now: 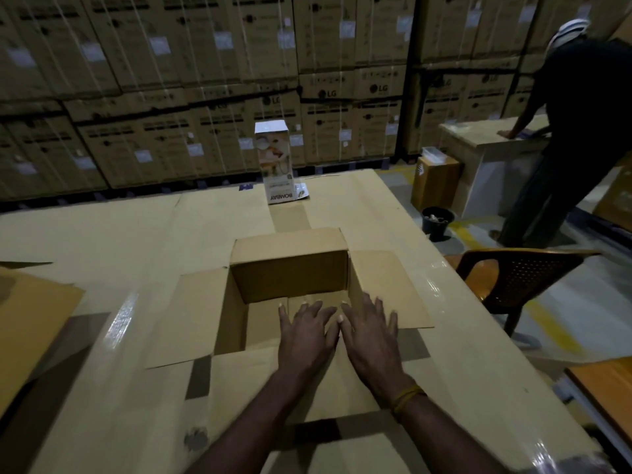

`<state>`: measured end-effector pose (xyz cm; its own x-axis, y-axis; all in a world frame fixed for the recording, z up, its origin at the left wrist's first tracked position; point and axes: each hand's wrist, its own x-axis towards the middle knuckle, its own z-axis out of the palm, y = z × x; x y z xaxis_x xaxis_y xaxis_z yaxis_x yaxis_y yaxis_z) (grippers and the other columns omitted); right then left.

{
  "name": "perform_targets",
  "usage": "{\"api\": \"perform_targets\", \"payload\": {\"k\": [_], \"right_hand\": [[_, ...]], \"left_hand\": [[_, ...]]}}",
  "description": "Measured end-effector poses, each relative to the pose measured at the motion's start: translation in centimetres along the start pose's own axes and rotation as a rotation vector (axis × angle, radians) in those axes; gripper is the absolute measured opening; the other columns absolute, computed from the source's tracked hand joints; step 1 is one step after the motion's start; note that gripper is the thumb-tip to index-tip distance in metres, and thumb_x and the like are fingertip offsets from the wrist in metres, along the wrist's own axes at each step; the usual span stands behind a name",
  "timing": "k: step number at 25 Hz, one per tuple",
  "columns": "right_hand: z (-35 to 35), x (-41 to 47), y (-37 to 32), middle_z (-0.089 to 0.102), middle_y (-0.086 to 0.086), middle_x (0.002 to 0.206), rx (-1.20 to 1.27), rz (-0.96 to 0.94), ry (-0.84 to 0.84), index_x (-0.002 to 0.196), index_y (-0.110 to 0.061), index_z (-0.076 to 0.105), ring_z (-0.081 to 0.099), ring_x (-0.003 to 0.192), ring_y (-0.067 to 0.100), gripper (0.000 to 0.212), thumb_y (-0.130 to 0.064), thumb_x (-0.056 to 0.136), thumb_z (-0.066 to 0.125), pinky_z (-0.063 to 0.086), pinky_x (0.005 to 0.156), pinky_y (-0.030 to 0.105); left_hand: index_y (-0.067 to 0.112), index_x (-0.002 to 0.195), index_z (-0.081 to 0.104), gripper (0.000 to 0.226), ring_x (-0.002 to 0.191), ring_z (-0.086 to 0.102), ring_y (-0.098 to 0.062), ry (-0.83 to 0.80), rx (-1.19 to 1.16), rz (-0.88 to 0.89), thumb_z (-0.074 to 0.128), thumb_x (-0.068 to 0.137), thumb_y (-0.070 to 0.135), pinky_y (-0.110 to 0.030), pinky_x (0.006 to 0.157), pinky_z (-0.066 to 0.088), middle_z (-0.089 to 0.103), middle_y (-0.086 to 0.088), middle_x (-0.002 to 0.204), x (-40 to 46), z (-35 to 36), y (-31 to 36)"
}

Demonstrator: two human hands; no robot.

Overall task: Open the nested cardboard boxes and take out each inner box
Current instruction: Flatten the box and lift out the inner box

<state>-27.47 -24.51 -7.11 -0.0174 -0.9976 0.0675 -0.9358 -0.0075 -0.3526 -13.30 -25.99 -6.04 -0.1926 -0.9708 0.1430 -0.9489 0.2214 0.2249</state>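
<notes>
The open cardboard box (pixel 290 285) sits on the cardboard-covered table (pixel 119 241), flaps spread; left hand (pixel 306 331) and right hand (pixel 371 331) hover side by side over its near flap, fingers straight, gripping nothing; a white carton (pixel 275 162) stands upright beyond.

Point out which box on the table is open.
The brown box under both hands, its four flaps folded out. The white box at the far edge stands upright and closed.

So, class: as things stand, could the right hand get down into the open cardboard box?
Probably yes: the right hand hovers open over the open cardboard box, whose flaps are folded outward, and nothing covers the opening.
</notes>
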Motion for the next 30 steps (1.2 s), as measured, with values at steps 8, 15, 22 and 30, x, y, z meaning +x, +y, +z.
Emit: {"api": "perform_targets", "payload": {"k": [8, 15, 22, 30], "right_hand": [[0.6, -4.0, -1.9, -0.005, 0.003, 0.168, -0.133, -0.087, -0.104, 0.156, -0.044, 0.012, -0.021, 0.151, 0.028, 0.070, -0.074, 0.094, 0.023, -0.006, 0.116, 0.066], [-0.5, -4.6, -3.3, -0.008, 0.002, 0.168, -0.134, -0.056, -0.213, 0.156, -0.046, 0.006, -0.022, 0.151, 0.033, 0.083, -0.073, 0.089, 0.046, 0.004, 0.114, 0.071], [1.5, -5.6, -3.1, -0.005, -0.003, 0.167, -0.162, -0.097, -0.064, 0.153, -0.053, 0.001, -0.011, 0.153, 0.032, 0.087, -0.070, 0.087, 0.054, 0.020, 0.113, 0.068], [3.9, -5.2, -3.2, 0.035, 0.013, 0.158, -0.147, -0.108, 0.131, 0.150, -0.041, 0.039, 0.034, 0.142, 0.043, 0.088, -0.056, 0.074, 0.080, 0.043, 0.092, 0.069]], "left_hand": [[0.045, 0.149, 0.025, 0.059, 0.152, 0.003, -0.025, -0.015, 0.065, -0.223, 0.014, 0.096, 0.068, -0.069, 0.109, -0.014, 0.025, 0.003, 0.162, -8.3, -1.1, -7.6], [0.047, 0.148, 0.027, 0.060, 0.151, -0.002, -0.029, -0.058, -0.104, -0.179, 0.043, 0.093, 0.065, -0.066, 0.113, 0.019, 0.018, 0.000, 0.163, -9.4, -1.9, -10.6], [0.054, 0.148, 0.016, 0.067, 0.151, 0.001, -0.029, 0.025, 0.015, -0.173, 0.046, 0.090, 0.069, -0.067, 0.113, 0.013, 0.014, 0.003, 0.163, -9.3, -0.3, -9.0], [0.045, 0.135, 0.053, 0.070, 0.139, 0.040, -0.034, 0.088, 0.029, -0.231, 0.081, 0.072, 0.049, -0.073, 0.101, 0.031, 0.052, 0.000, 0.143, -8.9, 0.4, -6.7]]}}
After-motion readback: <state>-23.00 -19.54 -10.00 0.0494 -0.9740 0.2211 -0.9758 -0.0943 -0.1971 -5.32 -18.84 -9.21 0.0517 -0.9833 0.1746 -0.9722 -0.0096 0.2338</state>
